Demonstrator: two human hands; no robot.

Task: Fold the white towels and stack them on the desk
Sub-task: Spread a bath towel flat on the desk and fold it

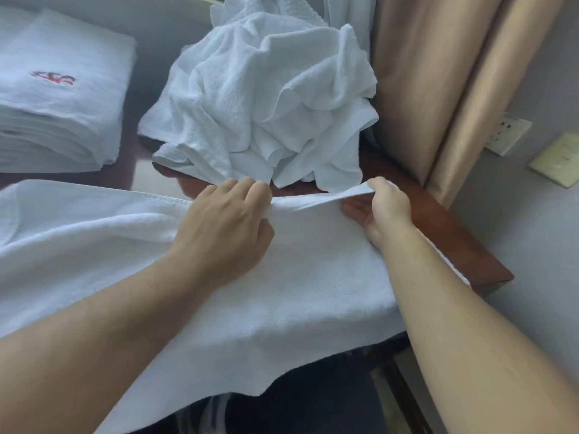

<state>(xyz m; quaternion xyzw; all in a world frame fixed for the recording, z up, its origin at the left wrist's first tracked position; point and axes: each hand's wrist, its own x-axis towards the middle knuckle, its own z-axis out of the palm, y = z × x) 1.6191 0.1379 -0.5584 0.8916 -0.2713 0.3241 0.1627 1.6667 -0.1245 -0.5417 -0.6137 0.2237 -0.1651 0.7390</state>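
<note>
A large white towel (297,292) lies spread over the near part of the brown desk (445,227) and hangs over its front edge. My left hand (228,220) grips the towel's far edge with curled fingers. My right hand (385,208) pinches the same edge near its right corner, lifting it slightly off the desk. Behind the hands sits a crumpled heap of white towels (266,101). A stack of folded white towels (59,98) with a red emblem on top stands at the far left.
Beige curtains (438,73) hang just right of the heap, close to the desk's right edge. A wall socket (509,133) and a cream switch plate (557,161) are on the grey wall at right. Dark floor space shows below the desk's front.
</note>
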